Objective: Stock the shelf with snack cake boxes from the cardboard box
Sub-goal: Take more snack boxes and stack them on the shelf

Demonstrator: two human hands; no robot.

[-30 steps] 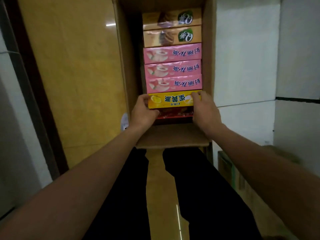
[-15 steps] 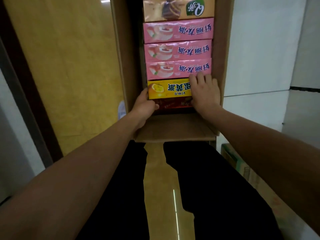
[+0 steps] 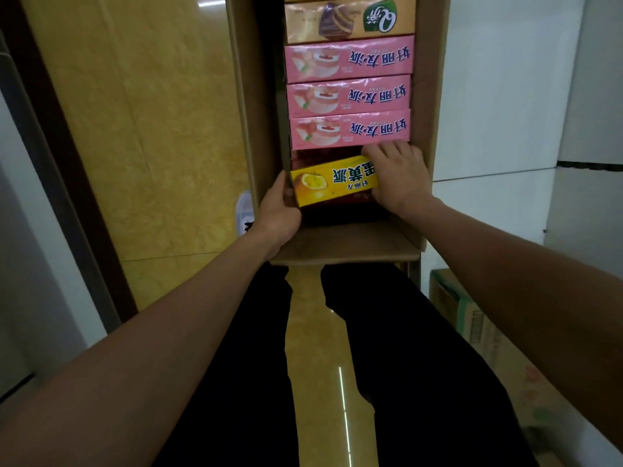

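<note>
Around the two short ends of the yellow box, the fingers were curled and held it tight. The left hand gripped the left end, with its thumb on top near the orange fruit picture. The right hand lay over the right end, its fingers bent down across the box's far edge. This box was long and thin, made of smooth, shiny card, and it was tilted, with its right end higher than its left. It sat at the near end of the tall cardboard box, just above a dark red pack that was hard to see. A dark gap lay between the yellow box and the next one.

Past the gap, three pink boxes lay side by side, touching, all long and glossy with cake pictures. Beyond them was a tan box with a chocolate cake on it. The cardboard walls looked plain, brown and dull. Black trousers showed below, over a shiny yellow floor. Another cardboard carton stood at the right.
</note>
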